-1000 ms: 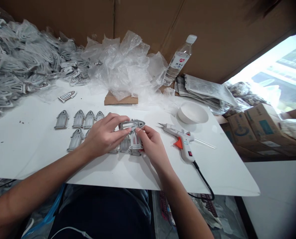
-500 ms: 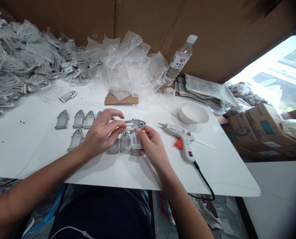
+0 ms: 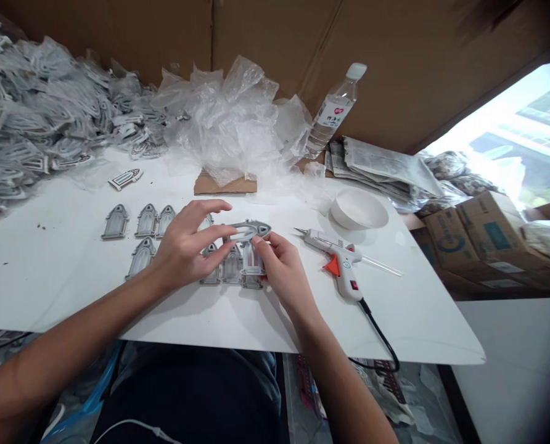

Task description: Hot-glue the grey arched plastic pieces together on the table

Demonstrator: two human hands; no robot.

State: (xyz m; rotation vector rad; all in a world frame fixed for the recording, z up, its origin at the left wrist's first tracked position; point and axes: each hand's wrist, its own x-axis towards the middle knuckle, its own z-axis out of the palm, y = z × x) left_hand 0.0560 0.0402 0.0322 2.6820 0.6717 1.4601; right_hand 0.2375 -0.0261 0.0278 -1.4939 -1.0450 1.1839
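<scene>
A grey pointed-arch window frame (image 3: pixel 258 230) lies sideways between my hands, above the table. My right hand (image 3: pixel 282 262) is closed on its pointed end, thumb on top. My left hand (image 3: pixel 182 246) has a finger and thumb at the two sides of its other end; the remaining fingers are raised. Just under the frame, beside my right fingers, is another arch piece (image 3: pixel 253 262) standing upright in view; whether it is held I cannot tell. More grey arch pieces (image 3: pixel 232 265) lie in rows on the white table (image 3: pixel 173 314), some hidden by my left hand.
A glue gun (image 3: pixel 333 253) with an orange trigger lies at right, its cable over the front edge. Behind it are a white bowl (image 3: pixel 359 209) and a water bottle (image 3: pixel 333 114). Plastic bags (image 3: pixel 238 117) and a heap of wrapped pieces (image 3: pixel 48 105) fill the back.
My left finger and thumb have spread slightly apart at the frame's end, and that hand has shifted a little left. My right hand and the frame are almost still.
</scene>
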